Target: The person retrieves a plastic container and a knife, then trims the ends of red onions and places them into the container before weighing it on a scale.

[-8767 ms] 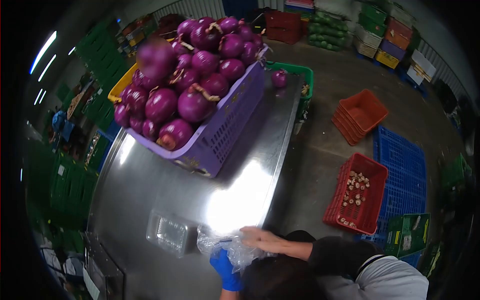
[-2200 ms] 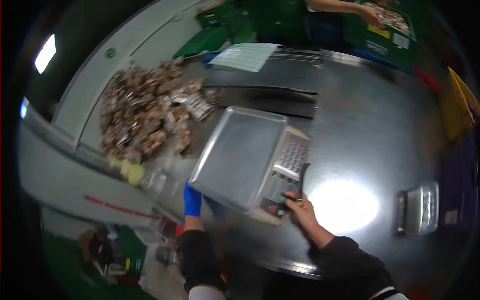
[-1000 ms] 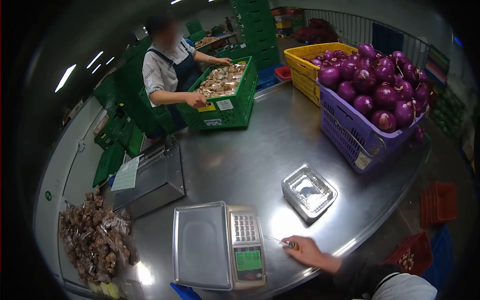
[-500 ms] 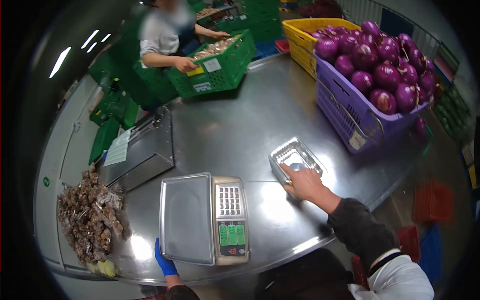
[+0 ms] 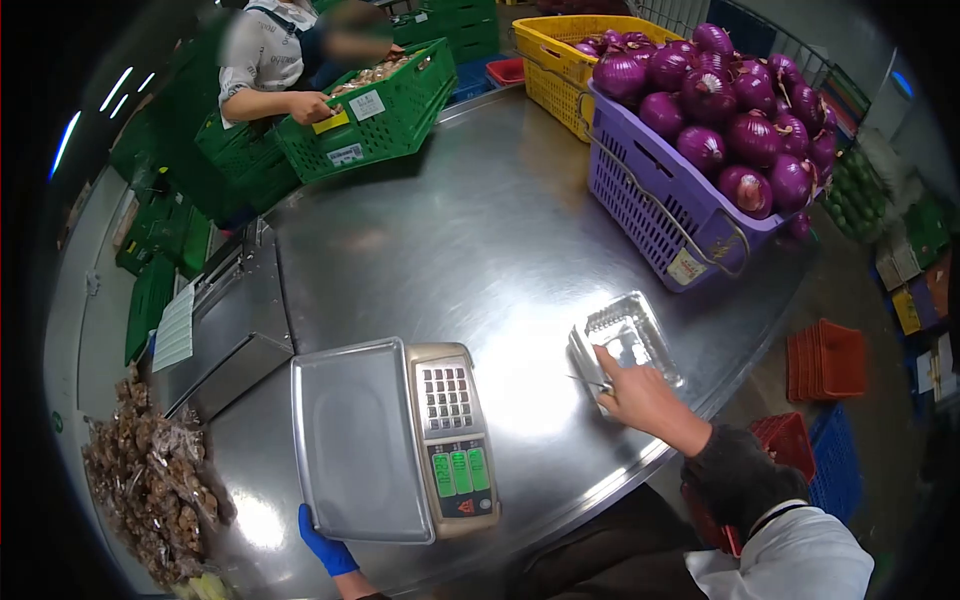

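Note:
My left hand (image 5: 326,543), in a blue glove, is at the near left corner of the weighing scale (image 5: 355,450). Its fingers close around the edge and are partly hidden. The scale has a bare metal pan, a keypad and green displays. To the right, my bare right hand (image 5: 645,393) grips the near left side of a clear plastic tray (image 5: 655,325), index finger pointing into it. A thin dark line shows beside these fingers, too small to name. Inside the tray I see only shine.
Red onions (image 5: 750,135) heap up in a purple crate (image 5: 650,210), beside a yellow crate (image 5: 555,75). Across the steel table (image 5: 420,240), a person (image 5: 275,75) holds a tilted green crate (image 5: 350,140). Bagged brown produce (image 5: 150,490) lies at left. Red baskets (image 5: 825,360) stand on the floor.
The view has swung right. My right hand and the plastic tray have moved right across the table. The scale has shifted a little right relative to the table, with my left hand at its corner.

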The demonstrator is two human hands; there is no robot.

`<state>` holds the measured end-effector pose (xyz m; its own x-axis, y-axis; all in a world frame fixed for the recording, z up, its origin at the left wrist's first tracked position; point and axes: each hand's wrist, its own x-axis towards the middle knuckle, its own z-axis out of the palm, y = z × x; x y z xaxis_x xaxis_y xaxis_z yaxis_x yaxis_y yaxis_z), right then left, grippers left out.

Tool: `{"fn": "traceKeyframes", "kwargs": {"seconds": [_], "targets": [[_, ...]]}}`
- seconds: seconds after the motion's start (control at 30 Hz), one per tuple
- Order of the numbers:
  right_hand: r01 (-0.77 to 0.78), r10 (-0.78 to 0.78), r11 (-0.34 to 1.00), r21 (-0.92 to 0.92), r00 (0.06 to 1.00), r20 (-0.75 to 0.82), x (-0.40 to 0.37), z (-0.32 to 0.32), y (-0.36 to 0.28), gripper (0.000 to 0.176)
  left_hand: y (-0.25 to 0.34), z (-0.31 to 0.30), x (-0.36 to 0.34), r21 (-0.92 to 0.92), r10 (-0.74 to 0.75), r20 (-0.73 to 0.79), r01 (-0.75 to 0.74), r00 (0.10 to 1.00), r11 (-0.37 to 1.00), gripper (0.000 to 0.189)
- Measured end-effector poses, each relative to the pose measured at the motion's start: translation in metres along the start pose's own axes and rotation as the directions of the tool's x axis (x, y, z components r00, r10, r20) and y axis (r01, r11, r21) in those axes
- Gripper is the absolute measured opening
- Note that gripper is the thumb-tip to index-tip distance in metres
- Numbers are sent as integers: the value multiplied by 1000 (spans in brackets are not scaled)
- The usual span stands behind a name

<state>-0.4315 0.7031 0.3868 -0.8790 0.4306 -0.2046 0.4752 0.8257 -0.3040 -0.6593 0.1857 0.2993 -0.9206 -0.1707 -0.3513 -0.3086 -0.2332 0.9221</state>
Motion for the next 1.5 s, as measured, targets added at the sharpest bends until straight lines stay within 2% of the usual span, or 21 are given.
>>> {"fn": "traceKeyframes", "kwargs": {"seconds": [0.1, 0.3, 0.37, 0.4, 0.47, 0.5, 0.6, 0.67, 0.7, 0.77, 0.83, 0.9, 1.0, 1.1, 1.17, 1.3, 1.37, 1.4, 1.43, 1.47, 1.5], "targets": [[-34, 38, 994, 101, 998, -40, -22, -3, 11, 65, -11, 41, 18, -46, -70, 102, 75, 992, 996, 42], [-76, 108, 972, 220, 985, -134, -41, -8, 23, 59, -36, 171, 48, -102, 24, 214, -2, 977, 995, 40], [-101, 137, 955, 279, 984, -112, -42, -13, 24, 59, -45, 197, 63, -193, 106, 395, -30, 913, 981, 44], [-97, 137, 952, 290, 983, -123, -43, -10, 27, 59, -55, 207, 62, -191, 118, 402, -43, 908, 981, 44], [-43, 115, 929, 367, 978, -176, -43, -3, 39, 59, -86, 227, 41, -231, 366, 235, -314, 900, 921, 50], [-76, 129, 896, 436, 987, -91, -43, -11, 41, 58, -89, 240, 14, -235, 378, 243, -324, 893, 916, 52], [-33, 89, 820, 571, 993, -71, -42, -10, 55, 57, -124, 270, -71, -212, 389, 236, -343, 891, 915, 60], [4, 47, 787, 617, 997, -66, -43, -12, 66, 57, -153, 301, -103, -180, 381, 94, -361, 920, 915, 66], [19, 9, 763, 646, 999, -40, -44, -12, 72, 57, -151, 311, -112, -189, 413, 100, -391, 905, 901, 66], [65, -42, 742, 667, 998, -50, -42, -9, 87, 55, -140, 333, -122, -302, 146, 66, -119, 987, 946, 68], [83, -94, 724, 685, 995, -22, -42, -6, 94, 54, -140, 341, -109, -235, 195, 90, -170, 977, 957, 66], [115, -76, 604, 788, 993, -86, -40, -5, 97, 42, -149, 345, -84, -106, 264, 71, -256, 962, 961, 59], [110, -151, 571, 814, 988, -27, -38, 6, 105, 55, -159, 372, -51, -99, 311, 146, -299, 939, 949, 52], [154, -162, 617, 772, 985, -67, -38, 1, 108, 53, -174, 407, -13, -57, 266, 158, -260, 951, 964, 44], [185, -177, 621, 762, 980, -94, -39, 5, 108, 53, -183, 435, 4, -13, 288, 211, -292, 934, 956, 52], [216, -189, 552, 805, 973, -132, -36, 8, 109, 52, -162, 481, -22, 2, 196, 290, -205, 937, 979, 65], [219, -204, 547, 808, 971, -126, -35, 3, 112, 51, -136, 488, -59, -45, -30, 439, 56, 898, 997, 72], [195, -183, 549, 813, 977, -112, -35, -4, 113, 45, -133, 484, -71, -44, -30, 439, 55, 898, 998, 72], [169, -161, 549, 819, 982, -95, -34, -10, 115, 38, -134, 478, -81, 17, 22, 507, -35, 862, 999, 70], [167, -162, 546, 821, 982, -93, -32, -16, 120, 38, -136, 470, -90, 71, 66, 573, -129, 817, 989, 68], [150, -139, 564, 812, 987, -86, -30, -24, 129, 43, -141, 461, -97, 75, 64, 582, -131, 810, 988, 69]]}}
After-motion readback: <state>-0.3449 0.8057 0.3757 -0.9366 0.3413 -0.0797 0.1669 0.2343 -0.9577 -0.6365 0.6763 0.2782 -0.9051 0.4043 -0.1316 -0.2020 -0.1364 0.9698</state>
